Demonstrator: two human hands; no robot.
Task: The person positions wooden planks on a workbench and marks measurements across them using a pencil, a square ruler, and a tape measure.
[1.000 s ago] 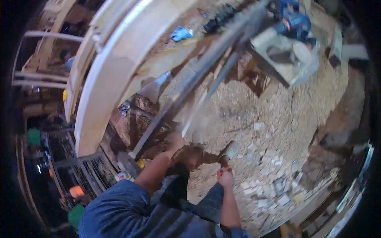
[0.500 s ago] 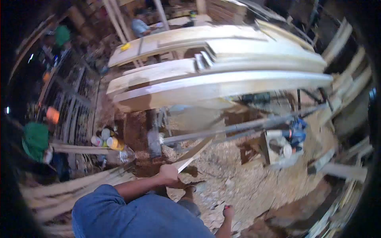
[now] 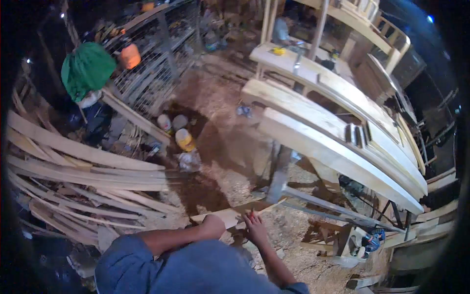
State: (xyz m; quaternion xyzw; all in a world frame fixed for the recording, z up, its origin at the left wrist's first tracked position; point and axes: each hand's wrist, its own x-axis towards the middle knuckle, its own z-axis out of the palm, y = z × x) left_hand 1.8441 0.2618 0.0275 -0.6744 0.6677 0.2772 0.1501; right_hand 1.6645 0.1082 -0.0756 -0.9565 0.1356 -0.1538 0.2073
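Note:
A thin pale wooden strip (image 3: 234, 213) lies across in front of my body, low in the view. My left hand (image 3: 213, 226) is wrapped round it near its left part. Close by on the right, my right hand (image 3: 255, 228) is at the strip's edge, with a small red item (image 3: 251, 214) at its fingers. The fingers look partly bent over the item, whose shape is too small to make out. Wood shavings cover the floor under both hands.
Long planks rest on a bench (image 3: 338, 142) at the right. Curved boards (image 3: 88, 171) are piled at the left. Jars (image 3: 184, 139) stand on the floor, a power tool (image 3: 374, 240) sits lower right, and a green cloth (image 3: 87, 71) hangs upper left. Another person (image 3: 281, 30) is in the background.
The view has swung left towards the board pile. My right hand, earlier low and apart with the red item, has come up beside my left hand at the strip.

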